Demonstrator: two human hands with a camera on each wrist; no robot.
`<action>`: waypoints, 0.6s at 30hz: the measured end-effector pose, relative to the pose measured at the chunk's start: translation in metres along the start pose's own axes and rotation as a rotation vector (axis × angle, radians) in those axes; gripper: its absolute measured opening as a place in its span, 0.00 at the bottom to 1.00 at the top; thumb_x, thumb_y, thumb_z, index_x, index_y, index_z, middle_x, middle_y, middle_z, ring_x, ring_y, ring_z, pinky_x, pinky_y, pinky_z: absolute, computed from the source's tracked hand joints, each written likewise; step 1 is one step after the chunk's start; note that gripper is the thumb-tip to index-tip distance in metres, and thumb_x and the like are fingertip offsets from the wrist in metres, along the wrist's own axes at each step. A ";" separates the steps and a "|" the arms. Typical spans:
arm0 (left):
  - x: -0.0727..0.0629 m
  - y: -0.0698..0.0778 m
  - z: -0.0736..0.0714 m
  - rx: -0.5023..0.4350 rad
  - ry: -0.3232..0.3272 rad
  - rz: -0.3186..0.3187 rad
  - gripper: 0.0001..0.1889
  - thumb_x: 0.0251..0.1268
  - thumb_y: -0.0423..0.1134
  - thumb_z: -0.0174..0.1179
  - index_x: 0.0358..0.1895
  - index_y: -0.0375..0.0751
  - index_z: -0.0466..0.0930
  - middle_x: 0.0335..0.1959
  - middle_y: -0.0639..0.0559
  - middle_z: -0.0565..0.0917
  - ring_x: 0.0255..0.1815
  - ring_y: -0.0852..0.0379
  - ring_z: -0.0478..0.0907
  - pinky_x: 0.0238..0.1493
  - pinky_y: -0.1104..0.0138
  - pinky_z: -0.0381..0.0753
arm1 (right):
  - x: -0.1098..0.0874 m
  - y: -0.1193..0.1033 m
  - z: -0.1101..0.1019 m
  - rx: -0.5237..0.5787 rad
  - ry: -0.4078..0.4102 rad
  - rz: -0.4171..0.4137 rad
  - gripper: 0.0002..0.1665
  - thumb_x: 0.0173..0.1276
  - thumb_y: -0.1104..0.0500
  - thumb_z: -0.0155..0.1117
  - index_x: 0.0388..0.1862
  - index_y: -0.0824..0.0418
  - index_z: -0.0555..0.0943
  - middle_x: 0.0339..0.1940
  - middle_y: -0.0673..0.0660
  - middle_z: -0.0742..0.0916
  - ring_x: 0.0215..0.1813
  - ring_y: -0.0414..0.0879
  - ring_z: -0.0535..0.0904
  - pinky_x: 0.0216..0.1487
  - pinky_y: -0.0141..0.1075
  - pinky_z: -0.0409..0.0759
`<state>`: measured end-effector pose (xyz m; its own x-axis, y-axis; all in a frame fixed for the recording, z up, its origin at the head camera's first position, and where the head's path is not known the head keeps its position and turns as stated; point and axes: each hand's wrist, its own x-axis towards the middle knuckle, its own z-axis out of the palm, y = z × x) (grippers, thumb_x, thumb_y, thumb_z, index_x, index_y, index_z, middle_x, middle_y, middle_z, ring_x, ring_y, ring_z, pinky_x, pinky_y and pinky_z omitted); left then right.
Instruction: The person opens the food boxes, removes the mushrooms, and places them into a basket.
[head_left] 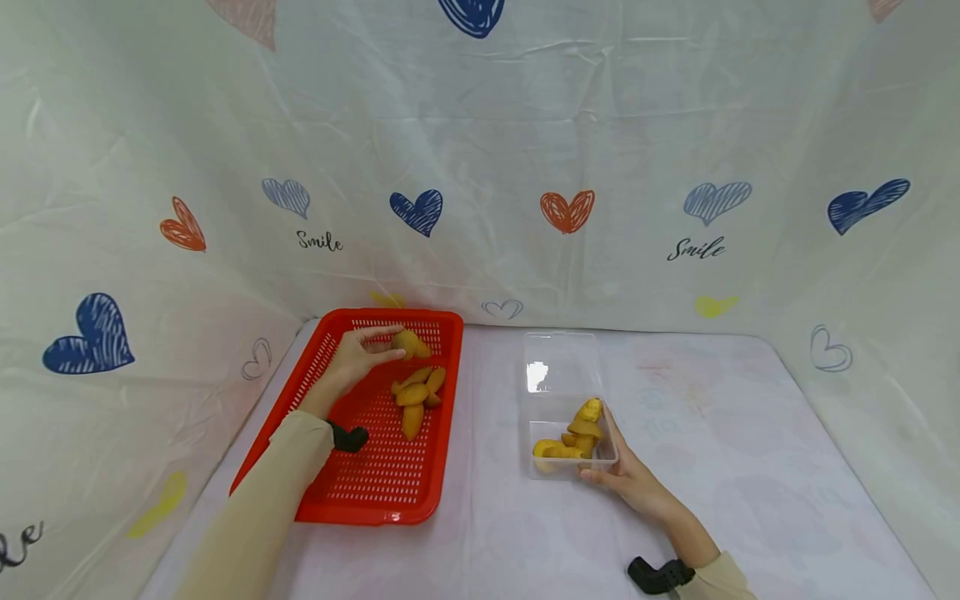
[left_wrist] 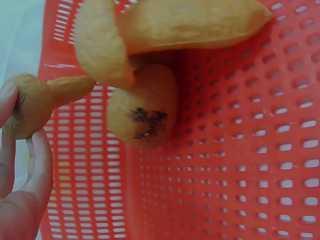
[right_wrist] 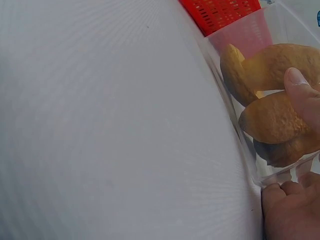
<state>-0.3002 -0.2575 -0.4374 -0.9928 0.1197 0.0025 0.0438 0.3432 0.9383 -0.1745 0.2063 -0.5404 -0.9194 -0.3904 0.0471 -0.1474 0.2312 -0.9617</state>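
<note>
While the right hand (head_left: 633, 479) steadies a clear plastic container (head_left: 535, 473), the left hand (head_left: 362, 357) is busy at the far end of the red basket (head_left: 375, 507), and it has a mushroom (head_left: 408, 342)! Thumb and fingers pinch that mushroom by its broad cap, and the left wrist view gives us the close-up: a dark patch on the cap, stem pointing away from the palm. It sits within the basket's outline, toward the far rim; whether it touches the mesh, I cannot tell.

Just nearer the person, a cluster of mushrooms (head_left: 412, 395) lies in the same basket, caps and stems overlapping, one stem pointing back toward the near rim.

Over to the right! Fingers run along the container's right wall, the thumb comes round by the near wall, and the near right corner is firmly gripped. Its transparent lid (head_left: 561, 362) is thrown open on the far side, and inside, several mushrooms (head_left: 585, 428) crowd together, one rising against the right wall. Container and basket stand apart on the pale tabletop (head_left: 675, 392), with a heart-printed sheet (head_left: 487, 125) hanging behind them.
</note>
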 end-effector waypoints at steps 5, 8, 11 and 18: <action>0.001 -0.005 0.002 0.021 0.002 -0.032 0.26 0.62 0.36 0.70 0.65 0.40 0.78 0.67 0.41 0.74 0.61 0.41 0.76 0.60 0.56 0.78 | -0.001 0.002 0.000 0.018 -0.002 -0.018 0.65 0.67 0.62 0.69 0.82 0.49 0.30 0.81 0.62 0.33 0.78 0.66 0.27 0.62 0.21 0.61; 0.002 -0.008 0.003 0.028 -0.010 -0.022 0.26 0.63 0.35 0.70 0.65 0.38 0.78 0.67 0.39 0.74 0.61 0.39 0.76 0.58 0.58 0.80 | -0.001 0.003 0.000 0.016 0.001 -0.020 0.65 0.67 0.62 0.70 0.82 0.50 0.30 0.81 0.62 0.33 0.78 0.65 0.27 0.61 0.19 0.59; 0.004 -0.010 0.003 0.027 -0.016 -0.008 0.26 0.62 0.33 0.70 0.65 0.37 0.78 0.66 0.37 0.74 0.61 0.38 0.77 0.56 0.59 0.81 | -0.001 0.002 0.000 0.021 0.000 -0.022 0.65 0.67 0.62 0.69 0.82 0.50 0.30 0.81 0.61 0.33 0.78 0.65 0.27 0.61 0.20 0.61; 0.003 -0.010 0.002 0.023 -0.012 0.000 0.27 0.61 0.33 0.70 0.64 0.34 0.78 0.65 0.38 0.76 0.63 0.39 0.75 0.57 0.60 0.80 | -0.001 0.002 -0.001 0.038 -0.005 -0.013 0.65 0.67 0.63 0.69 0.82 0.51 0.30 0.80 0.62 0.32 0.77 0.67 0.26 0.59 0.22 0.67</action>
<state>-0.3035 -0.2583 -0.4478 -0.9914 0.1309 -0.0015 0.0467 0.3645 0.9300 -0.1744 0.2077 -0.5421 -0.9155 -0.3981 0.0583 -0.1454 0.1923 -0.9705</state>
